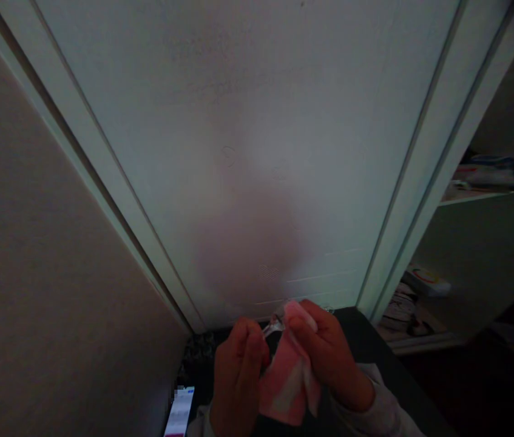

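Low in the picture, my two hands meet in front of a pale glossy door panel (pixel 257 152). My left hand (pixel 238 376) is closed in a pinch on a small clear shiny thing (pixel 273 326) that I cannot name. My right hand (pixel 329 358) is closed on a pink cloth (pixel 284 382), pressing its folded top against that clear thing. The rest of the cloth hangs down between my wrists. The light is dim, so details are poor.
A beige wall (pixel 33 273) fills the left. White shelves (pixel 488 194) at the right hold several items, with a stack of books (pixel 420 285) lower down. A lit phone screen (pixel 179 413) lies at the bottom left on a dark surface.
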A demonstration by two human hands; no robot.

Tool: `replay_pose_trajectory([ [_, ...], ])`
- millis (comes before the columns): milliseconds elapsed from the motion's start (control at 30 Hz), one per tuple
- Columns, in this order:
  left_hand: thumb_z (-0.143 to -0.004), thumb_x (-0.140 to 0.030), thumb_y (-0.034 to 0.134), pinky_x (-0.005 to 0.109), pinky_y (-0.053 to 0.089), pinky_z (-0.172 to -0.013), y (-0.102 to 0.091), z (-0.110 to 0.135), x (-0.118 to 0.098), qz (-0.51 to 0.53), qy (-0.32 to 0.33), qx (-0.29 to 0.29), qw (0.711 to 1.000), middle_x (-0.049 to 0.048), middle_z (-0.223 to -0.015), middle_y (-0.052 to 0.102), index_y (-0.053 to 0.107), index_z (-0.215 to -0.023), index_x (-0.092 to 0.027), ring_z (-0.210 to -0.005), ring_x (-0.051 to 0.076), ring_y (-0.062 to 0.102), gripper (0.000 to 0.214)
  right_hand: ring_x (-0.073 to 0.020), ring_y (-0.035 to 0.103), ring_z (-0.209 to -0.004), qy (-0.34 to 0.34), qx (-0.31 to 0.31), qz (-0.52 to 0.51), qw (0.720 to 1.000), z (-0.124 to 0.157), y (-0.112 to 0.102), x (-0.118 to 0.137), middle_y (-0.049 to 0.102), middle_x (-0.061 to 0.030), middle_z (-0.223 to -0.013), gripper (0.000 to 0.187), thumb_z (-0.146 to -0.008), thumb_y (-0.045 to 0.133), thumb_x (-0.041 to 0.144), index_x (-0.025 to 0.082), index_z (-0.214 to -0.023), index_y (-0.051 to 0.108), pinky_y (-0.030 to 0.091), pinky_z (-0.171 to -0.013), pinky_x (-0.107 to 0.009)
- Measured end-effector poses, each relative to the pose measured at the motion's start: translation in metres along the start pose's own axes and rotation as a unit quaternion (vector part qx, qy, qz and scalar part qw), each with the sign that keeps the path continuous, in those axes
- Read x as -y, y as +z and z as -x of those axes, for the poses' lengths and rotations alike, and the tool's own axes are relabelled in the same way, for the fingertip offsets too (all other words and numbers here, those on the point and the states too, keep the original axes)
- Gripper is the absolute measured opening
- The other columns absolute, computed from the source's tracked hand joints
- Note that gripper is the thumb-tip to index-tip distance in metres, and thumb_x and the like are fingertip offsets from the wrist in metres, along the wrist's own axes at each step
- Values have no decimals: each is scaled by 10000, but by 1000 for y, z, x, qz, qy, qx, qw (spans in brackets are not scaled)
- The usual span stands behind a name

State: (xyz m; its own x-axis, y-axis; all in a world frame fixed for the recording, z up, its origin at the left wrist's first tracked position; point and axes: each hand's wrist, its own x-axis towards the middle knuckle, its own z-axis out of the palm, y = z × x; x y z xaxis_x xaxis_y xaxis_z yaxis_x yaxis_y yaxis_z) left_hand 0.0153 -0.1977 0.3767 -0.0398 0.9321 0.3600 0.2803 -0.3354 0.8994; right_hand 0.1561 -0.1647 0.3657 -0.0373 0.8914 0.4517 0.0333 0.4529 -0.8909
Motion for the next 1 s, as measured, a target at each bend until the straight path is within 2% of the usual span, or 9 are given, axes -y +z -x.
replay_pose_trajectory([
  [100, -848, -469, 459, 228, 423, -569, 8, 2, 2, 27, 53, -4, 998, -6, -681, 567, 548, -918, -188, -607, 141, 531, 303, -105, 364, -475, 11, -56, 2, 998, 0, -7, -1, 401, 50, -523, 373, -803, 501, 480, 186, -575, 474, 310, -432, -216],
  [167, -794, -392, 580, 241, 458, -654, 12, 3, 1, 16, 108, -9, 994, 9, -791, 608, 529, -1049, -214, -704, 156, 569, 315, -106, 355, -476, 26, -74, -13, 997, 0, -11, -1, 386, 53, -529, 390, -818, 478, 501, 194, -578, 450, 315, -430, -215],
  [233, -737, -245, 658, 223, 467, -679, 15, 1, -3, -23, 158, -2, 987, -1, -823, 620, 562, -1016, -238, -729, 145, 576, 295, -106, 356, -480, 34, -86, -35, 995, 0, -14, -1, 387, 54, -536, 388, -830, 465, 501, 196, -590, 446, 325, -436, -213],
  [333, -716, -87, 633, 195, 478, -672, 21, -2, -10, -57, 196, 11, 979, -10, -846, 645, 610, -929, -244, -718, 122, 590, 266, -106, 365, -490, 40, -96, -64, 993, 0, -21, -3, 400, 53, -546, 362, -837, 473, 473, 195, -605, 461, 339, -448, -209],
  [500, -737, -134, 618, 203, 489, -645, 26, -3, -12, -65, 130, -2, 989, -4, -803, 689, 642, -921, -232, -699, 138, 619, 209, -128, 462, -543, 19, -45, -70, 996, 1, -37, -5, 532, 20, -606, 220, -778, 562, 380, 179, -695, 594, 383, -500, -223],
  [667, -808, -290, 553, 239, 498, -647, 27, 0, -11, -42, 61, -38, 997, 25, -834, 708, 605, -982, -208, -731, 170, 657, 199, -133, 483, -526, -18, 28, -39, 999, 1, -49, -3, 565, 14, -575, 152, -729, 595, 302, 176, -650, 621, 383, -495, -227],
  [767, -833, -324, 512, 239, 502, -615, 31, -2, -13, -31, 24, -15, 999, 12, -716, 708, 575, -963, -192, -701, 177, 673, 196, -128, 461, -507, -17, 17, -24, 999, 0, -51, -4, 539, 18, -554, 213, -748, 578, 348, 172, -633, 607, 366, -474, -226],
  [867, -830, -365, 503, 241, 496, -588, 37, -4, -12, -28, 14, 17, 999, 9, -671, 700, 564, -912, -191, -665, 180, 668, 202, -111, 401, -469, -20, -32, 5, 999, -2, -50, -6, 448, 40, -504, 324, -765, 554, 417, 174, -552, 532, 324, -443, -221],
  [1000, -811, -431, 510, 238, 461, -554, 38, -6, -12, -35, 10, 9, 999, 0, -646, 662, 562, -867, -193, -609, 171, 625, 250, -107, 382, -453, -41, -51, 36, 997, -3, -49, -7, 420, 45, -490, 366, -807, 502, 427, 180, -537, 504, 302, -426, -221],
])
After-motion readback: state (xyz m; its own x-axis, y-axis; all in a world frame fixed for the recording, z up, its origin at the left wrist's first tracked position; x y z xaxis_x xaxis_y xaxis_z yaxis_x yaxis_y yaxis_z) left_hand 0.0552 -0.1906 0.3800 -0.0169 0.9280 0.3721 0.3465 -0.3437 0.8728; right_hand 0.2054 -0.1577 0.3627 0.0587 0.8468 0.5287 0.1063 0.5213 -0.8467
